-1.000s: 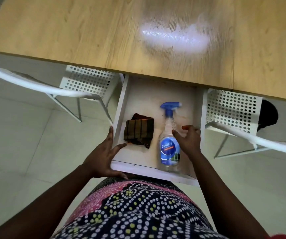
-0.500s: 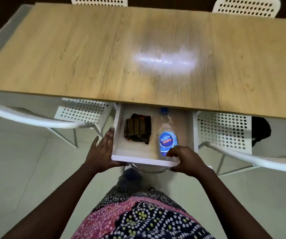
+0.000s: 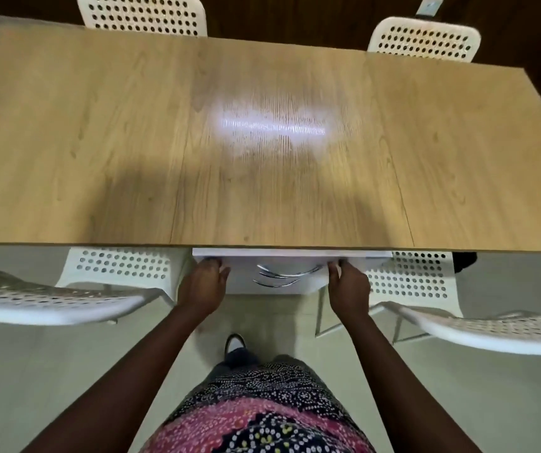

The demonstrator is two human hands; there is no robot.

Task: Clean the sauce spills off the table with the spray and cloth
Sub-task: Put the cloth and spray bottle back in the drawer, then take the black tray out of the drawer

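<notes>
Both hands meet the white drawer front [image 3: 282, 282] under the near edge of the wooden bench [image 3: 99, 142]: the left hand [image 3: 202, 289] at its left end, the right hand [image 3: 349, 287] at its right end, curved metal handles [image 3: 282, 273] between them. The fingers [image 3: 212, 264] of each hand reach up against the drawer's top edge, their tips hidden, so whether they grip or merely press cannot be told. Beyond the fingers, the bench shows a bright glare patch [image 3: 275, 127]; spray and cloth are out of view, and white perforated chairs [image 3: 66, 299] stand on either side.
</notes>
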